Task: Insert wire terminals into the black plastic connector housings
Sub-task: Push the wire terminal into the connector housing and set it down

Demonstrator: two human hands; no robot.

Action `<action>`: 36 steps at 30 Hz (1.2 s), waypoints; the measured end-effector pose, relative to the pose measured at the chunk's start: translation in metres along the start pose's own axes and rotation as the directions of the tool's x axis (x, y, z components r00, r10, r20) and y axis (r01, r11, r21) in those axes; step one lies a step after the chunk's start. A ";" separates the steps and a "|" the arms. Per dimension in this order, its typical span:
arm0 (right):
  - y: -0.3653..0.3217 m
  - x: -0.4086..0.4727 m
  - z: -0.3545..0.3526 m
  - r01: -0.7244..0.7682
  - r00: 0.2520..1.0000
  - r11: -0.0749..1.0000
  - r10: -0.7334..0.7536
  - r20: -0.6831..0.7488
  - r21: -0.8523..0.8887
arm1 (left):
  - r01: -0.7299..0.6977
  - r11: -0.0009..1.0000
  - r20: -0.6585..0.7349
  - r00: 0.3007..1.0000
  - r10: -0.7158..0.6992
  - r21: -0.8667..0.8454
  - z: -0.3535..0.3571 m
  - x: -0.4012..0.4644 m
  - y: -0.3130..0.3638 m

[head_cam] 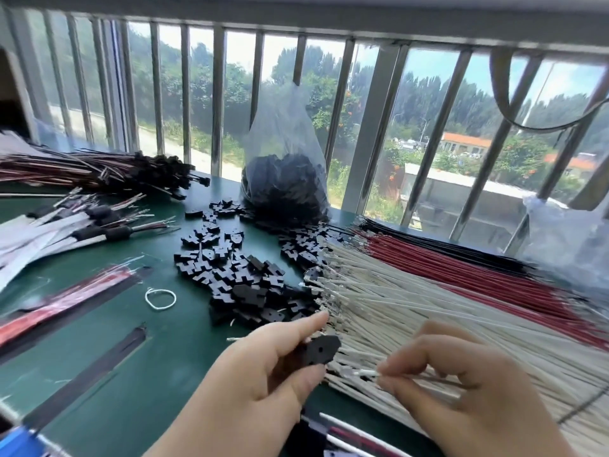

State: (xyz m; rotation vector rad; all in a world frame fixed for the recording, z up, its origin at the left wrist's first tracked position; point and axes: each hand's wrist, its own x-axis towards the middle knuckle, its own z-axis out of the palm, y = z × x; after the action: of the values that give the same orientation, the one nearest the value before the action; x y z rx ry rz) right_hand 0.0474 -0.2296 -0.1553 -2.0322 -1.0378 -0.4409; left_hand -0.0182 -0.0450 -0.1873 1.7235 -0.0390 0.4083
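Note:
My left hand (260, 367) pinches a black connector housing (321, 351) between thumb and fingers, low in the middle of the view. My right hand (461, 380) pinches a white wire (364, 373) whose metal terminal points left, a short gap from the housing. Both hands hover over the near end of a wide spread of white wires (412, 301). A loose pile of black housings (244, 265) lies on the green table (131, 357) just beyond my left hand.
Red wires (461, 262) and black wires (445, 239) lie behind the white ones. A clear bag of housings (283, 179) stands by the barred window. Finished harnesses (99, 173), white-sleeved cables (59, 232), a red-black bundle (66, 298) and a white loop (160, 299) lie left.

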 end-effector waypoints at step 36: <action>-0.002 -0.004 -0.007 0.046 0.998 0.999 -0.046 0.043 -0.002 | 0.225 0.927 0.288 0.948 -0.136 -0.301 -0.015 0.004 0.003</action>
State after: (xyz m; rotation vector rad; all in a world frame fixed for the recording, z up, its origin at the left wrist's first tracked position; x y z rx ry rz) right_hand 0.0438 -0.2367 -0.1529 -2.0317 -1.1122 -0.4250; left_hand -0.0185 -0.0301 -0.1815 1.4221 -0.1315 0.0270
